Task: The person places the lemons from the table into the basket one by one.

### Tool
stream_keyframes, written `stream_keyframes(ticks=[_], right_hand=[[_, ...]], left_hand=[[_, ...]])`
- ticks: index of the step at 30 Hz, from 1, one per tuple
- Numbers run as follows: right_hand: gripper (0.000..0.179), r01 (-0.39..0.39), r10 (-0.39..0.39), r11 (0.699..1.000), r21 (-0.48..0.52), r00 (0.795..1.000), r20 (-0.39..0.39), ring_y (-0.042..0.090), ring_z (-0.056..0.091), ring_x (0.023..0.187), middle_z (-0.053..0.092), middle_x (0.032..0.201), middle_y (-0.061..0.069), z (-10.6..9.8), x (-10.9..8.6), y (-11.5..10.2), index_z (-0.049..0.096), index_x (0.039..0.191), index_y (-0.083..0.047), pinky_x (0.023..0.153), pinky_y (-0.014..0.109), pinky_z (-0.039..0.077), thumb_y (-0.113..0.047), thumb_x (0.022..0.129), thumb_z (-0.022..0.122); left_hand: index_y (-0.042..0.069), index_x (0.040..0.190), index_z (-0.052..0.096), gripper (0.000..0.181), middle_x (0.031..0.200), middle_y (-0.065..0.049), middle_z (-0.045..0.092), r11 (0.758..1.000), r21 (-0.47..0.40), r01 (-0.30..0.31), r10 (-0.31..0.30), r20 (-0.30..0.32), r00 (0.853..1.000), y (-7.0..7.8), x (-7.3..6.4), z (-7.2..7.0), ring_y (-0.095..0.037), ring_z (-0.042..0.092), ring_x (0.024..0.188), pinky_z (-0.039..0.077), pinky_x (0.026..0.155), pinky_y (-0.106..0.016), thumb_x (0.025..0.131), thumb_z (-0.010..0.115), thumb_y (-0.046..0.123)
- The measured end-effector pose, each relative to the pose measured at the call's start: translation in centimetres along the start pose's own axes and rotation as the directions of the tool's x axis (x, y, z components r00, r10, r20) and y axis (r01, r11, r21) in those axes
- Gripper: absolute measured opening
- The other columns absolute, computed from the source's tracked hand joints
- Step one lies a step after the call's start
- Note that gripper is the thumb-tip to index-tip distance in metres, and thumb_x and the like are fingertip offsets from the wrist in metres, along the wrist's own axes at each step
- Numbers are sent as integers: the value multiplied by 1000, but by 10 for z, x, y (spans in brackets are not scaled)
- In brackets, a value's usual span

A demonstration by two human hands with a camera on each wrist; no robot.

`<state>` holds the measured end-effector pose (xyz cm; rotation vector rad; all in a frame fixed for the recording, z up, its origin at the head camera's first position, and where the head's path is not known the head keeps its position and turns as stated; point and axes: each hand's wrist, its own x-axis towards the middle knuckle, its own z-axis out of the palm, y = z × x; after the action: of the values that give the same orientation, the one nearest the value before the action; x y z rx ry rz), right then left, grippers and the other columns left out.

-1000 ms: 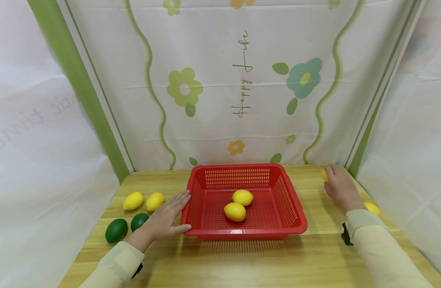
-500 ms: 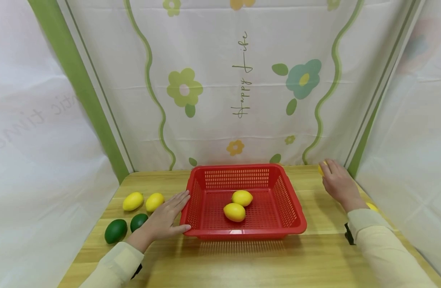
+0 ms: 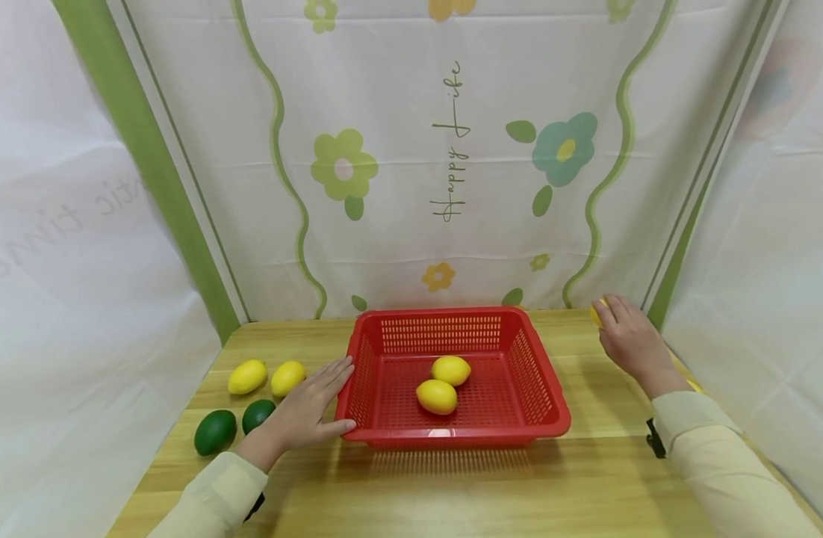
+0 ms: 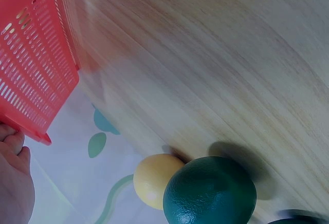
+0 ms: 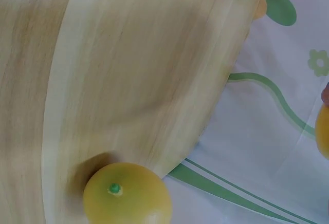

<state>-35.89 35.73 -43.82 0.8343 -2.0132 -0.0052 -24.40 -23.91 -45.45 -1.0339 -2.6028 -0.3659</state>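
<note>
A red plastic basket [image 3: 559,418] stands mid-table with two lemons inside, one lemon [image 3: 451,370] behind the other lemon [image 3: 437,397]. My left hand [image 3: 297,415] rests on its left rim, fingers straight and thumb spread at the near corner. At the far right, my right hand [image 3: 632,340] grips a yellow lemon [image 3: 596,314] above the back of the table. Only a sliver of that lemon shows past the fingers; in the right wrist view the held lemon [image 5: 323,131] appears at the right edge.
Left of the basket lie two lemons [image 3: 248,376] and two dark green fruits [image 3: 216,432], one partly behind my left hand. Another lemon [image 5: 127,196] sits on the wooden table [image 3: 452,501] under my right forearm. Printed white curtains [image 3: 398,97] enclose the table's back and sides.
My right hand has risen slightly toward the back and left, carrying the lemon. My left hand has stayed on the basket rim.
</note>
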Motion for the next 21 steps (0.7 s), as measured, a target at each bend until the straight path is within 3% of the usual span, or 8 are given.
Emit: stream_keyframes(ticks=[11, 21], right_hand=[[51, 38, -38, 999, 32, 999, 16, 53, 54, 96, 55, 111, 37, -11, 12, -11, 57, 115, 16, 78, 60, 48, 2, 66, 64], [42, 83, -84, 996, 39, 996, 9, 54, 54, 98, 54, 110, 37, -18, 26, -22, 56, 115, 16, 80, 60, 48, -8, 81, 47]], left_hand=[[-4, 147, 37, 84, 153, -17, 33, 1000, -19, 15, -14, 17, 1000, 3, 0, -3, -31, 32, 140, 32, 109, -51, 85, 70, 43], [-3, 147, 37, 84, 153, -16, 34, 1000, -16, 16, -16, 12, 1000, 2, 0, -2, -32, 33, 139, 35, 106, -53, 84, 70, 42]])
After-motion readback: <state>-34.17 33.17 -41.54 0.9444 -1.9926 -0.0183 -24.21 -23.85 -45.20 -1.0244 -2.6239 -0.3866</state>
